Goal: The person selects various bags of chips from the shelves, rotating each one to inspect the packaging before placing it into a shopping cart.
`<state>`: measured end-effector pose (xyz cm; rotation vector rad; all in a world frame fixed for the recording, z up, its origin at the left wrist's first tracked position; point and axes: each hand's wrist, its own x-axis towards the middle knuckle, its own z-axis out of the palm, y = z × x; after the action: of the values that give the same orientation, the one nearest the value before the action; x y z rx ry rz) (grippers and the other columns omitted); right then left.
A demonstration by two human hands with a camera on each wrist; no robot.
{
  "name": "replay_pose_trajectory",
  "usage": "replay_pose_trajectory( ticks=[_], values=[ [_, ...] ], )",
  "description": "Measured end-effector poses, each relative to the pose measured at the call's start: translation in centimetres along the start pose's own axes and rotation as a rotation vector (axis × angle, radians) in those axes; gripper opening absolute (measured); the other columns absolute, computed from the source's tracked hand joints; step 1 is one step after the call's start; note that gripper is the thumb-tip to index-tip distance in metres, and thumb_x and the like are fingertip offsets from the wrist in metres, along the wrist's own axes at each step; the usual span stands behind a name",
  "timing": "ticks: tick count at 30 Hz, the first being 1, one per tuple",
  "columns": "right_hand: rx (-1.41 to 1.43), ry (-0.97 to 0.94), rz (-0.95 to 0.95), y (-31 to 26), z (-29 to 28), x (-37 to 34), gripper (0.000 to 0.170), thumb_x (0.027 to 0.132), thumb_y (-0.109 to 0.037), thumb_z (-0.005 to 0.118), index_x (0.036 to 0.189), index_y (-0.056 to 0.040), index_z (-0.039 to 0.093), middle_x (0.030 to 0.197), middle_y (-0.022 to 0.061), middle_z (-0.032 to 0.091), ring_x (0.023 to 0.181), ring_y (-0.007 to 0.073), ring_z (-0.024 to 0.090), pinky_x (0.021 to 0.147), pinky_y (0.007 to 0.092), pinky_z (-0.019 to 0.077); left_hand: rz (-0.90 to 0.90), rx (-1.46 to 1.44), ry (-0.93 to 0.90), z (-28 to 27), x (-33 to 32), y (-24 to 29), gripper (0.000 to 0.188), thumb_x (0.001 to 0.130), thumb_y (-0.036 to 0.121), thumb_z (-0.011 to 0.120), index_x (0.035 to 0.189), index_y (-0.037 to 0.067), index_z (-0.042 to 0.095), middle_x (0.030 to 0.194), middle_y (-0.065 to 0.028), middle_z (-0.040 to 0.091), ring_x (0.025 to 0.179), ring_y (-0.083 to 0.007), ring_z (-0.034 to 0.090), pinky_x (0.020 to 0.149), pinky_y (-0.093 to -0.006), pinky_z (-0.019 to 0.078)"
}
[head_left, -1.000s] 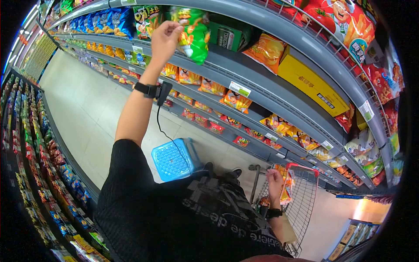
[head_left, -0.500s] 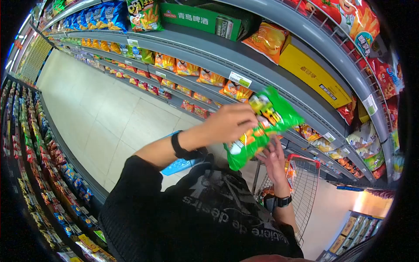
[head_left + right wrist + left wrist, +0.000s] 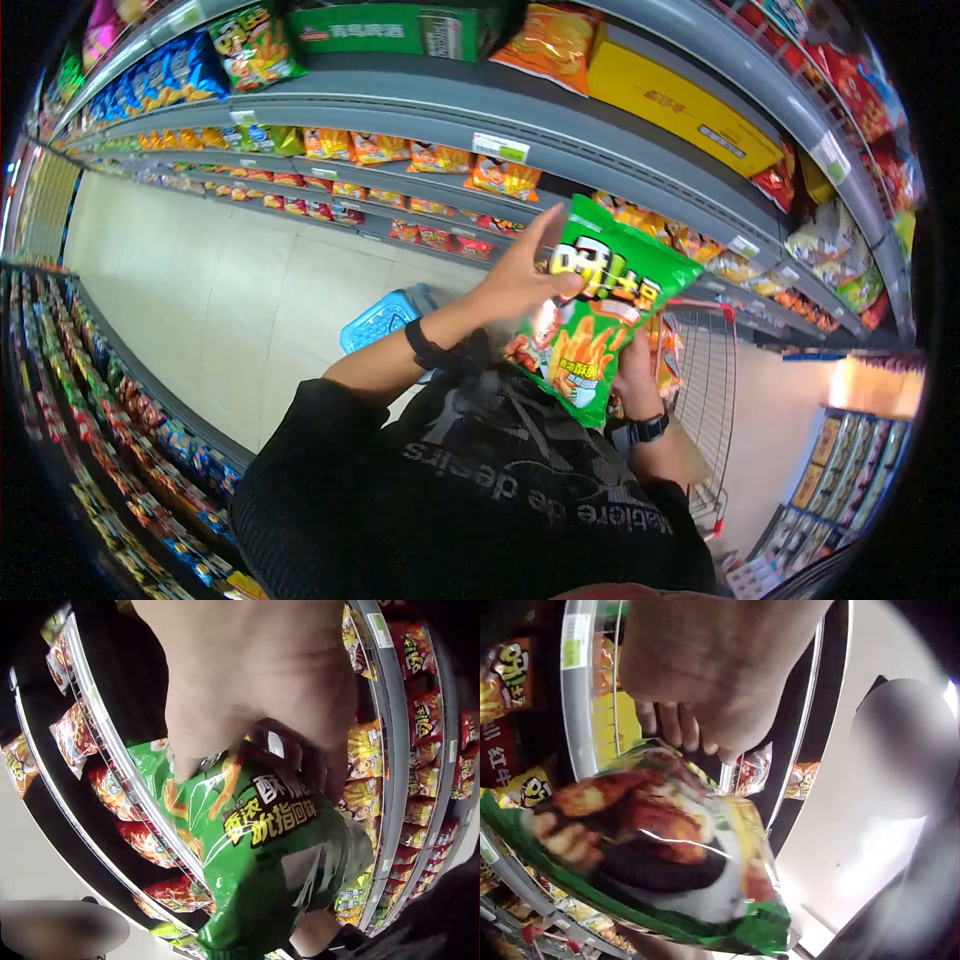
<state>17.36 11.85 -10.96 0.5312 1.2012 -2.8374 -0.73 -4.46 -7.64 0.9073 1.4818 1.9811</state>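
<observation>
A green snack bag (image 3: 600, 300) is held in front of the chest, its printed front facing the head camera. At its left edge is my left hand (image 3: 515, 285), thumb on the front and an index finger raised along the edge. Partly hidden behind the bag's lower right, my right hand (image 3: 637, 375) grips it. In the left wrist view, my left hand (image 3: 705, 667) has its fingertips at the rim of the bag (image 3: 675, 847), with other fingers (image 3: 574, 844) pressed on its back. The right wrist view shows my right hand (image 3: 255, 675) gripping the bag (image 3: 255, 877).
Shelves (image 3: 400, 90) of snack bags curve across the front, with a yellow box (image 3: 680, 105) and a green box (image 3: 390, 32). A wire cart (image 3: 705, 380) stands at the right, a blue stool (image 3: 380, 322) on the floor at the left. Another shelf row (image 3: 110, 400) lines the far left.
The green bag has come down from the upper shelf to the chest and turned its front to the head camera. My right hand has come up from beside the cart and now grips it.
</observation>
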Motion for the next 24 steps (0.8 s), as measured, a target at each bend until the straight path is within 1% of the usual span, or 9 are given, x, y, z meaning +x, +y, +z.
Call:
replay_pose_trajectory(
  ticks=[1,2,4,8,9,12,13,17,24],
  values=[
    [0.061,0.015,0.025,0.1,0.9,0.0,0.052,0.099,-0.044,0.04,0.131,-0.0033,0.046,0.131,0.013,0.053,0.116,0.0255,0.055,0.099,0.0393,0.0454,-0.232,-0.214,-0.058,0.0,-0.2,0.8,0.072,0.082,0.028,0.072,0.138,0.003,0.033,0.112,-0.0092,0.059,0.097,-0.0139,0.057,0.08,-0.0284,0.0483],
    [0.094,0.049,0.056,0.3,1.4,0.3,0.05,0.1,-0.042,0.041,0.13,-0.002,0.047,0.13,0.0124,0.054,0.115,0.0236,0.056,0.099,0.0375,0.0451,-0.32,-0.281,-0.085,-0.3,-0.6,-0.1,0.067,0.084,0.027,0.071,0.136,0.003,0.036,0.11,-0.008,0.06,0.093,-0.0123,0.058,0.077,-0.026,0.0482],
    [-0.224,0.115,-0.016,0.1,2.2,1.3,0.05,0.1,-0.041,0.043,0.13,-0.0016,0.047,0.128,0.0113,0.055,0.113,0.0203,0.056,0.098,0.035,0.0442,-0.448,-0.379,-0.111,-0.5,-1.3,-1.4,0.059,0.085,0.025,0.07,0.132,0.003,0.041,0.108,-0.0066,0.061,0.089,-0.0109,0.058,0.072,-0.0233,0.048],
    [-0.16,0.221,-0.105,0.0,2.2,2.0,0.052,0.099,-0.041,0.046,0.132,-0.0009,0.044,0.13,0.009,0.053,0.114,0.018,0.054,0.098,0.0345,0.0429,-0.36,-0.283,0.026,-0.7,-2.0,-2.2,0.055,0.084,0.019,0.071,0.127,0.001,0.044,0.109,-0.0069,0.061,0.094,-0.0116,0.06,0.076,-0.0257,0.05],
    [-0.112,0.165,-0.148,-0.2,2.8,2.0,0.065,0.094,-0.046,0.054,0.137,0.0,0.038,0.133,0.0106,0.049,0.118,0.0185,0.05,0.1,0.0351,0.0408,-0.312,-0.228,0.071,-0.6,-2.0,-2.2,0.055,0.083,0.018,0.072,0.127,0.001,0.044,0.11,-0.0072,0.061,0.096,-0.0122,0.06,0.078,-0.0267,0.0505],
    [-0.591,0.09,-0.343,0.3,2.4,1.9,0.083,0.084,-0.052,0.066,0.14,0.0005,0.032,0.136,0.0131,0.045,0.123,0.0187,0.045,0.102,0.0348,0.0379,-0.313,-0.114,0.125,-0.6,-2.2,-1.7,0.061,0.079,0.016,0.076,0.128,0.0,0.042,0.114,-0.0093,0.06,0.103,-0.0157,0.06,0.087,-0.0307,0.0503],
    [-0.598,0.101,-0.348,0.1,3.1,2.1,0.086,0.077,-0.045,0.077,0.137,0.0013,0.035,0.131,0.0138,0.05,0.119,0.0176,0.048,0.1,0.0334,0.0391,-0.302,-0.09,0.131,-0.5,-2.3,-1.6,0.065,0.078,0.017,0.077,0.13,0.0,0.041,0.115,-0.01,0.06,0.105,-0.0165,0.059,0.088,-0.0313,0.0498],
    [-0.639,0.152,-0.255,-0.1,3.5,2.8,0.066,0.077,-0.024,0.079,0.126,0.0011,0.044,0.116,0.0095,0.06,0.106,0.0162,0.057,0.093,0.0328,0.0454,-0.237,-0.058,0.129,-0.3,-2.5,-1.2,0.062,0.078,0.018,0.078,0.127,0.0,0.043,0.114,-0.0099,0.06,0.103,-0.0164,0.06,0.087,-0.0308,0.0508],
    [-0.612,0.135,-0.22,-0.7,3.0,2.7,0.057,0.079,-0.019,0.078,0.123,0.0009,0.047,0.116,0.0088,0.061,0.104,0.0148,0.058,0.092,0.0323,0.0469,-0.231,-0.124,0.11,-0.5,-2.4,-1.3,0.063,0.08,0.021,0.076,0.129,0.0,0.043,0.117,-0.0096,0.059,0.105,-0.0154,0.059,0.089,-0.031,0.0489]
  ],
)
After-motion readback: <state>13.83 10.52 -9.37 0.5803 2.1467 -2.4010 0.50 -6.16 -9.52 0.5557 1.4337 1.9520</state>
